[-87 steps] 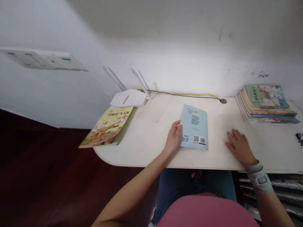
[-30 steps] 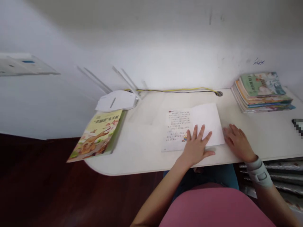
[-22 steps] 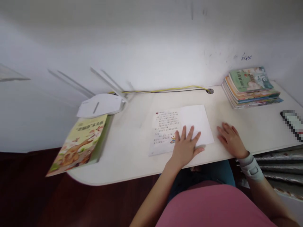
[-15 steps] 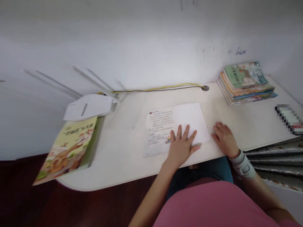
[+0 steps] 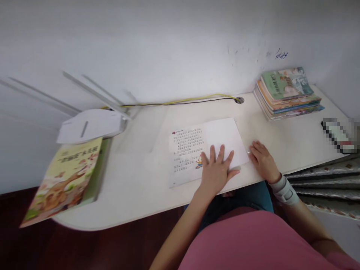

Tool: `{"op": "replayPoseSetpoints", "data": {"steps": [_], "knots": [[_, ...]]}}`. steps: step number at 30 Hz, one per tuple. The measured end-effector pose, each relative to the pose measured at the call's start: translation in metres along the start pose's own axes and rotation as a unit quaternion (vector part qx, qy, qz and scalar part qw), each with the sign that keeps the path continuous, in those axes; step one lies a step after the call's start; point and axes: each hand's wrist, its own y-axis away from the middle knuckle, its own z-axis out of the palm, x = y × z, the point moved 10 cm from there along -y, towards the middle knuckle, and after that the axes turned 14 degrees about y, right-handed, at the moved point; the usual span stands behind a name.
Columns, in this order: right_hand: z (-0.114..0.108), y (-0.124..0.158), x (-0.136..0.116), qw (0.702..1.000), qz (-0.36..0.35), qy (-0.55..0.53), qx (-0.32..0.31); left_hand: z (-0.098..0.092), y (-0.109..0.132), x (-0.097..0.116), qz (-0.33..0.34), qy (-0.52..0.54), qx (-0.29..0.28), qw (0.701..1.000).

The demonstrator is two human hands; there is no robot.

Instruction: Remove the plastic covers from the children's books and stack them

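Observation:
An open booklet point(image 5: 187, 174) lies flat on the white desk, with printed text and a small cartoon figure on its left page and a blank right page. My left hand point(image 5: 215, 168) rests palm down across the lower middle of the booklet, its fingers spread. Just off the right page edge, my right hand point(image 5: 263, 162) lies on the desk with fingers stretched out side by side. Its thumb is at or very close to that edge; whether it touches the paper I cannot tell. A pale band wraps the right wrist.
On the left, a yellow-covered book point(image 5: 66, 176) overhangs the desk edge beside a white router point(image 5: 90, 125) with antennas. A book stack point(image 5: 287, 93) stands at the back right, near a phone point(image 5: 339, 135). Cables point(image 5: 182, 101) run along the wall into a desk hole point(image 5: 239, 100).
The view has shifted slightly, so most desk items appear further left. My right hand has come a little closer to the booklet's right edge. My left hand stays on the pages.

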Motion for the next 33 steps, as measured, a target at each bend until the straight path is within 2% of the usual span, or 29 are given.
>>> {"op": "replayPoseSetpoints", "data": {"steps": [7,14,27,30,33], "knots": [[0.0,0.001,0.006,0.999,0.015,-0.042,0.017,0.004,-0.002,0.0,-0.003,0.002,-0.011,1.0],[-0.003,-0.001,0.005,0.998,0.024,-0.051,0.01,0.004,-0.003,0.007,-0.005,0.01,-0.01,1.0],[-0.007,0.0,0.013,0.994,0.039,-0.103,0.016,0.007,-0.002,0.006,-0.004,0.011,-0.008,1.0],[-0.008,-0.002,0.017,0.996,0.032,-0.078,0.007,0.005,-0.002,0.006,-0.004,0.009,0.0,1.0],[-0.004,-0.01,0.026,0.999,0.007,-0.002,-0.033,0.005,-0.003,0.006,-0.003,0.008,-0.001,1.0]]}}
